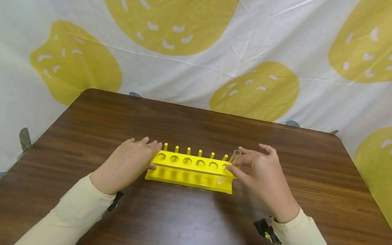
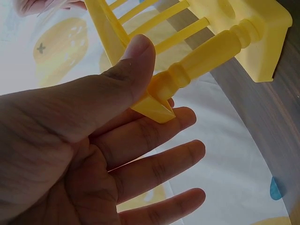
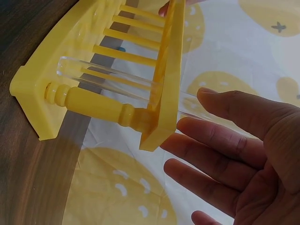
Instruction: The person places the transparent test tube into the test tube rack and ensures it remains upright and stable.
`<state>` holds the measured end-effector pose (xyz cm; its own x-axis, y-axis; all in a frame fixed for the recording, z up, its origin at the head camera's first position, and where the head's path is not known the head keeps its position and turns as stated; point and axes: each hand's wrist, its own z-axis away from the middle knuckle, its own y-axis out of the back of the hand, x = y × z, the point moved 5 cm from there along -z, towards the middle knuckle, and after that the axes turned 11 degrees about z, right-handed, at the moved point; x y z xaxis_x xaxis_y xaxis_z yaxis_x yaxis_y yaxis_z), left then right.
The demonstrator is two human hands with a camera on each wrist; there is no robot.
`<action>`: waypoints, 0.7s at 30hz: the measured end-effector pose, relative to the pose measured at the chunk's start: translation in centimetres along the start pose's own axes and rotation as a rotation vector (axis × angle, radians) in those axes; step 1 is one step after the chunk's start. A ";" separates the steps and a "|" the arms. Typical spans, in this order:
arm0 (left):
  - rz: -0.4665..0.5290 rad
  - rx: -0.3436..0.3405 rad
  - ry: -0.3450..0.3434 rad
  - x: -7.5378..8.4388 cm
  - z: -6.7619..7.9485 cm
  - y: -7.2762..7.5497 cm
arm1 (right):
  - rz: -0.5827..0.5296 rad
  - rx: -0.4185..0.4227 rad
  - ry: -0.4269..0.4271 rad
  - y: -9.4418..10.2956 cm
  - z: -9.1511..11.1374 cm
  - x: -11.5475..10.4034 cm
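Observation:
A yellow test tube rack (image 1: 191, 180) stands on the table, with a row of round holes in its top plate and upright pegs along its back. My left hand (image 1: 127, 165) grips the rack's left end; in the left wrist view the thumb (image 2: 140, 49) lies against the top plate, with fingers on its other side. A clear glass test tube (image 3: 112, 77) passes through the rightmost hole, its lower end near the base. At its upper part, my right hand (image 1: 265, 175) pinches it lightly between thumb (image 3: 215, 99) and index finger. The other right fingers are spread.
The brown wood-grain table (image 1: 172, 229) has rounded far corners. A white cloth (image 1: 172, 77) with large yellow lemon prints hangs behind and beside it. Dark straps (image 1: 267, 230) sit at both wrists, over cream sleeves.

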<state>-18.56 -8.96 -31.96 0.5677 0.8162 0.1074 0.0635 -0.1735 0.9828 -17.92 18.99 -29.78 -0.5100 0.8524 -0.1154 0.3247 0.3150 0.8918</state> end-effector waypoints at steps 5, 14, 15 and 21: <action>-0.001 -0.004 0.001 0.0 0.0 0.0 | 0.003 -0.009 -0.005 -0.1 0.0 0.0; 0.009 -0.014 0.010 0.0 0.0 0.0 | 0.001 -0.047 -0.023 -0.1 0.0 0.1; 0.011 -0.016 0.014 -0.1 0.0 0.0 | 0.003 -0.049 -0.023 0.0 0.0 0.1; 0.008 -0.031 0.021 -0.1 0.0 -0.1 | 0.023 -0.054 -0.015 0.1 0.0 0.1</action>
<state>-18.64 -8.97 -32.09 0.5504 0.8264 0.1186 0.0331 -0.1635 0.9860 -17.95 19.10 -29.74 -0.4912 0.8652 -0.1008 0.2925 0.2728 0.9165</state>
